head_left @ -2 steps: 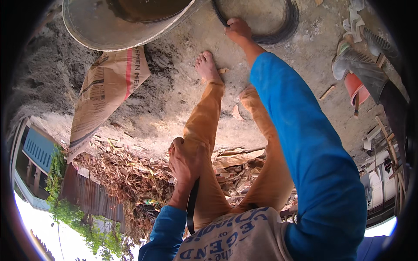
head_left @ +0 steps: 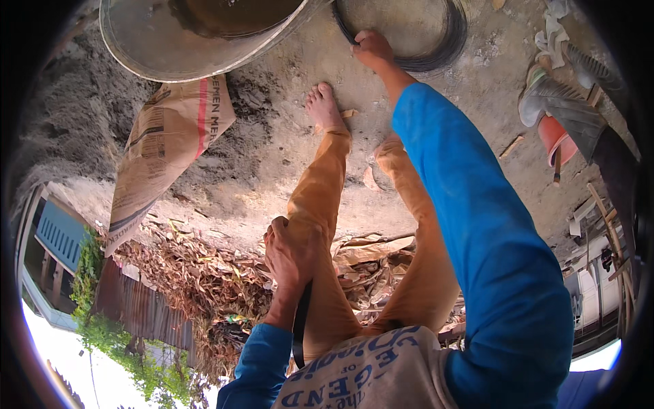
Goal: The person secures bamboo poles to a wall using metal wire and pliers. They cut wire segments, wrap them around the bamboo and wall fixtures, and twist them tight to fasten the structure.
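Note:
At the top of the head view my right hand point(head_left: 373, 50) is closed on one side of a loose coil of thin dark wire point(head_left: 436, 63) lying on the ground. Its fingertips are partly hidden by the back of the hand. My left hand point(head_left: 289, 255) rests on my bent left knee point(head_left: 317, 218), fingers curled round the cloth of the orange-brown trousers. A bare foot point(head_left: 323, 105) stands on the ground below the wire coil.
A large round tub point(head_left: 163, 71) with murky liquid stands upper left. Beside it lies a brown paper sack point(head_left: 160, 143). On the right are another person's boot point(head_left: 555, 99) and a red bucket point(head_left: 557, 140). Dry leaves point(head_left: 197, 273) are heaped behind me.

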Motion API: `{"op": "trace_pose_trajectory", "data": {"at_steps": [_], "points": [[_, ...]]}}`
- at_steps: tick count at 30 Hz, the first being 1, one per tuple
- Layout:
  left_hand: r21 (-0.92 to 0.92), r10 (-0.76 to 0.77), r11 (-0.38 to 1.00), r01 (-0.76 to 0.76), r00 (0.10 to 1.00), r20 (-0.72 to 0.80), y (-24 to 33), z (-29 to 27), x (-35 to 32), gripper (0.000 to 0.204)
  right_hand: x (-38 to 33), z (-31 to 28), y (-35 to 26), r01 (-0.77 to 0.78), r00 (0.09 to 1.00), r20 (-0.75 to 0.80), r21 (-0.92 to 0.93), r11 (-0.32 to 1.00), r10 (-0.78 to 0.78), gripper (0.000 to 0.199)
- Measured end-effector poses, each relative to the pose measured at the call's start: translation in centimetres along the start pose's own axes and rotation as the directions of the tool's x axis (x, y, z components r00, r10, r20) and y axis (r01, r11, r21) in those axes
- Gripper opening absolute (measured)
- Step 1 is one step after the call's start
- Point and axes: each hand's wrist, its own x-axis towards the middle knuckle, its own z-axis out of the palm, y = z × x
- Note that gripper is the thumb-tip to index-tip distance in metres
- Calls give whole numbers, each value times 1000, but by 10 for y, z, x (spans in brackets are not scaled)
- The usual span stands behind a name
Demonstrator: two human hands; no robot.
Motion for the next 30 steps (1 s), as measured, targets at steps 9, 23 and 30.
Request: {"op": "trace_pose_trajectory", "data": {"at_steps": [9,23,30], "points": [[-16,42,999,-43,998,-50,-2,5,-4,55,29,-5,20,143,987,67,27,989,-144,37],[-36,54,998,-55,998,-38,-4,7,-4,62,17,-24,40,240,968,84,-52,969,-235,14],[-33,37,999,-39,998,-41,-2,8,-5,61,8,-39,36,205,976,74,18,979,-206,12]]}}
